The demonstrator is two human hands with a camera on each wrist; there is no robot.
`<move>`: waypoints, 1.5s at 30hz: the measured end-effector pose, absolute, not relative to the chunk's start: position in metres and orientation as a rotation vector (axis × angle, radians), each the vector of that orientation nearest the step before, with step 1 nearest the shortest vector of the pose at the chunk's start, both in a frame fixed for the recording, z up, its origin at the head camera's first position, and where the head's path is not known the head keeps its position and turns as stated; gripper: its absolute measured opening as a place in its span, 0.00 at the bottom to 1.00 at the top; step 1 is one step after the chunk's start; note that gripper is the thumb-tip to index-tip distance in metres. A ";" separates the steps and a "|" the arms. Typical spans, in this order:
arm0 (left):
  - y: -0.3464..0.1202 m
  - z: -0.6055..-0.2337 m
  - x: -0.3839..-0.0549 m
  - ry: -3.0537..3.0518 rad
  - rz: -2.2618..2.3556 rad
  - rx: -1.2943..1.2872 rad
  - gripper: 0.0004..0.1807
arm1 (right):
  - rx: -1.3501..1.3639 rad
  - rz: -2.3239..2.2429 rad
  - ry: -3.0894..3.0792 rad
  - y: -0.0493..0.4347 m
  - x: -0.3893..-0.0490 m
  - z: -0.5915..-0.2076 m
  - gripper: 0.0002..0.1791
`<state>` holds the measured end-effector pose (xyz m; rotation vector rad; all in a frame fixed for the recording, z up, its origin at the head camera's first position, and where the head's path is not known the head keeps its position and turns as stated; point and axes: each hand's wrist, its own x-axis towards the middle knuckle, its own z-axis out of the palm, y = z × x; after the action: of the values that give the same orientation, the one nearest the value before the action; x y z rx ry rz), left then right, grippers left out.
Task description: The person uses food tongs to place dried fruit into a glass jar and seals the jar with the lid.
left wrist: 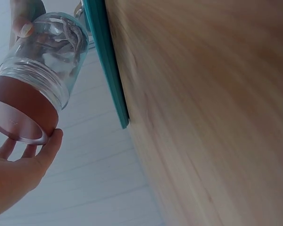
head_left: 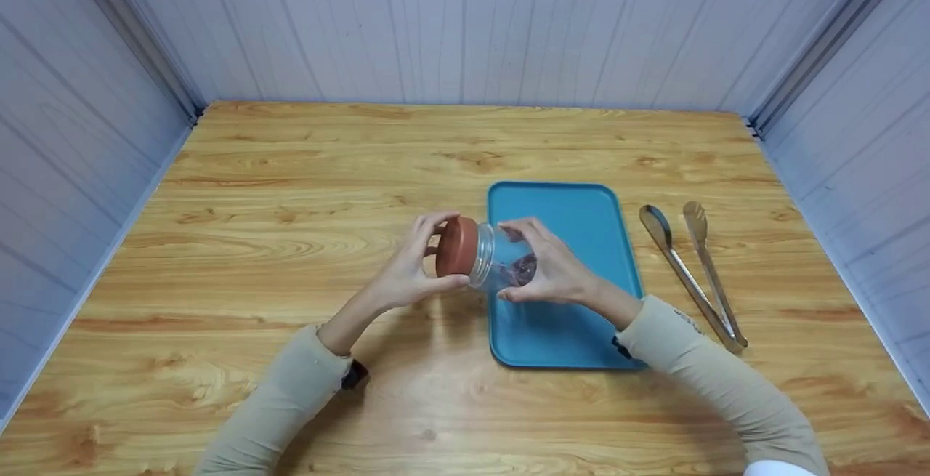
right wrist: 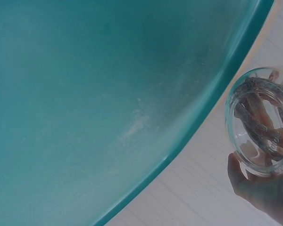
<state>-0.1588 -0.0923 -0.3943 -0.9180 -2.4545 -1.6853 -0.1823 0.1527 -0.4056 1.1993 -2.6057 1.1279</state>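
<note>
A clear jar (head_left: 482,254) with a reddish-brown lid (head_left: 458,246) is held on its side above the left part of a blue tray (head_left: 567,338). My left hand (head_left: 410,265) grips the lid, thumb on the near side and fingers round the far side. The jar's base end is in my right hand (head_left: 552,265), fingers and thumb curled round the glass. Inside the jar lie dark, brownish, strip-like pieces (left wrist: 73,35), also visible through the base in the right wrist view. The lid sits on the jar's mouth; how tightly, I cannot tell.
Metal tongs (head_left: 716,294) lie spread on the wooden table (head_left: 290,207), to the right of the tray. One end is spoon-shaped, the other slotted. Pale panelled walls (head_left: 465,33) stand along the back and both sides.
</note>
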 end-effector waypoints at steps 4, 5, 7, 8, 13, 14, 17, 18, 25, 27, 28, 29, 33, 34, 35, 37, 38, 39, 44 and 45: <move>-0.092 -0.398 -0.161 -2.454 -1.685 -0.928 0.43 | 1.196 1.117 -2.605 0.153 -0.182 -0.406 0.49; -0.091 -0.398 -0.161 -2.457 -1.685 -0.929 0.43 | 1.193 1.115 -2.607 0.152 -0.182 -0.406 0.49; -0.090 -0.398 -0.161 -2.469 -1.680 -0.925 0.43 | 1.185 1.109 -2.607 0.152 -0.182 -0.406 0.49; -0.090 -0.398 -0.161 -2.470 -1.680 -0.926 0.43 | 1.182 1.104 -2.606 0.152 -0.182 -0.406 0.49; -0.086 -0.382 -0.151 -2.480 -1.710 -0.923 0.41 | 1.185 1.079 -2.595 0.152 -0.183 -0.407 0.49; -0.085 -0.377 -0.148 -2.480 -1.716 -0.925 0.41 | 1.189 1.075 -2.593 0.152 -0.184 -0.407 0.49; -0.084 -0.368 -0.143 -2.488 -1.719 -0.928 0.40 | 1.204 1.071 -2.590 0.153 -0.184 -0.408 0.49; -0.084 -0.368 -0.143 -2.489 -1.717 -0.928 0.40 | 1.209 1.072 -2.590 0.153 -0.184 -0.408 0.49; -0.083 -0.370 -0.144 -2.491 -1.708 -0.951 0.40 | 1.220 1.075 -2.597 0.152 -0.183 -0.406 0.49; -0.083 -0.371 -0.145 -2.490 -1.706 -0.960 0.40 | 1.219 1.073 -2.600 0.152 -0.183 -0.406 0.48; -0.083 -0.372 -0.145 -2.488 -1.711 -0.964 0.40 | 1.218 1.072 -2.603 0.152 -0.183 -0.406 0.48; -0.084 -0.375 -0.147 -2.485 -1.711 -0.966 0.40 | 1.217 1.070 -2.604 0.152 -0.183 -0.406 0.49; -0.086 -0.391 -0.155 -2.518 -1.678 -0.944 0.42 | 1.217 1.068 -2.610 0.152 -0.183 -0.406 0.49; -0.086 -0.395 -0.157 -2.537 -1.660 -0.929 0.42 | 1.215 1.067 -2.611 0.152 -0.183 -0.406 0.49; -0.087 -0.399 -0.159 -2.559 -1.631 -0.911 0.42 | 1.215 1.068 -2.610 0.152 -0.183 -0.406 0.49; -0.088 -0.402 -0.160 -2.601 -1.572 -0.879 0.43 | 1.210 1.057 -2.612 0.152 -0.183 -0.406 0.48; -0.088 -0.402 -0.160 -2.616 -1.540 -0.866 0.43 | 1.208 1.051 -2.612 0.152 -0.183 -0.406 0.48; -0.088 -0.402 -0.160 -2.629 -1.506 -0.858 0.44 | 1.205 1.043 -2.613 0.152 -0.183 -0.406 0.49; -0.090 -0.402 -0.159 -2.667 -1.350 -0.861 0.44 | 1.208 1.026 -2.609 0.152 -0.184 -0.406 0.48; -0.090 -0.402 -0.159 -2.671 -1.327 -0.865 0.44 | 1.210 1.028 -2.609 0.152 -0.184 -0.406 0.48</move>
<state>-0.1592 -0.0902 -0.4019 -0.8647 -2.6711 -1.3273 -0.1839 0.1519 -0.4059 1.2097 -2.6086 1.0282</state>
